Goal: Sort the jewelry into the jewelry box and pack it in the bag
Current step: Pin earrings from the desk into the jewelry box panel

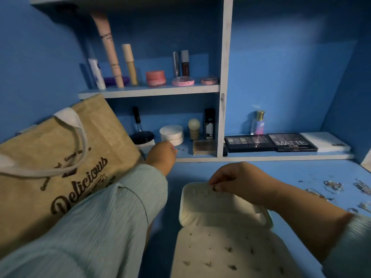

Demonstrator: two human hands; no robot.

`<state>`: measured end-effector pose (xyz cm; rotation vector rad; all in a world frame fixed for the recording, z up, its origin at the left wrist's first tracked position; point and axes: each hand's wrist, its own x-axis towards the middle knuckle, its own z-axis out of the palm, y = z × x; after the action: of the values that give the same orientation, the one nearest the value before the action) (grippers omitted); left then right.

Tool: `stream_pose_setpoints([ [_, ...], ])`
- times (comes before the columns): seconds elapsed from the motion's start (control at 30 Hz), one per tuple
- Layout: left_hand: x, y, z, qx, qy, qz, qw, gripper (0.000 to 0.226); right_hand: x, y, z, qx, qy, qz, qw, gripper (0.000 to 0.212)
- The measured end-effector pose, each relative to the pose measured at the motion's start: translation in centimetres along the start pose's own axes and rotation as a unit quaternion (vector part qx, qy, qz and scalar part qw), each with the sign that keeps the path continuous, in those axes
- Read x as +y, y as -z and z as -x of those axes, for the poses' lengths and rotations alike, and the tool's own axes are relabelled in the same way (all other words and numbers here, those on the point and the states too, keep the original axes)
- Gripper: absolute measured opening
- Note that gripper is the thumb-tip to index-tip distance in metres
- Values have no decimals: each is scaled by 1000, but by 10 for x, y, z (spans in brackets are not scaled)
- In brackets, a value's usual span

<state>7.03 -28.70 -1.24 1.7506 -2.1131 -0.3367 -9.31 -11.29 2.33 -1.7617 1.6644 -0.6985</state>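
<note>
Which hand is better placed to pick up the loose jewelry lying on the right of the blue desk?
Probably the right hand: it pinches something small over the open white jewelry box, beside the scattered jewelry. The left hand reaches away toward the lower shelf.

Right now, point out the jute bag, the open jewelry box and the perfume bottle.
Jute bag (96, 141): head view, on its plain upper front.
Jewelry box (220, 209): head view, on the inside of its raised half.
Perfume bottle (258, 125): head view, on its glass body.
</note>
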Motion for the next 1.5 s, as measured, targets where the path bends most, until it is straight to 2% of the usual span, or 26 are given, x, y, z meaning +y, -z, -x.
stream_pose_setpoints([
  [0.23,8,-2,-6,-5,40,-40,998,27,1,-2,-2,2,-2,-10,1000,15],
  [0.4,17,3,13,-7,19,-28,999,26,-3,0,11,7,-10,-17,1000,17],
  [0.6,43,34,77,-127,-33,8,991,24,-19,8,44,-13,-59,-12,998,19],
  [0.67,46,47,107,-162,-74,23,984,12,-26,10,59,-27,-59,10,998,20],
  [0.83,46,76,175,-206,-147,62,965,11,-43,9,101,-33,-44,8,998,20],
  [0.97,43,85,213,-196,-172,119,958,13,-52,1,130,-21,-37,3,999,18],
  [1.1,40,85,236,-186,-184,141,955,14,-57,-9,155,25,-36,-15,999,19],
  [1.33,34,76,257,-160,-206,160,952,16,-50,-31,189,46,-72,-110,990,30],
  [1.5,32,70,261,-145,-205,157,955,15,-45,-46,197,122,-22,-28,992,28],
])
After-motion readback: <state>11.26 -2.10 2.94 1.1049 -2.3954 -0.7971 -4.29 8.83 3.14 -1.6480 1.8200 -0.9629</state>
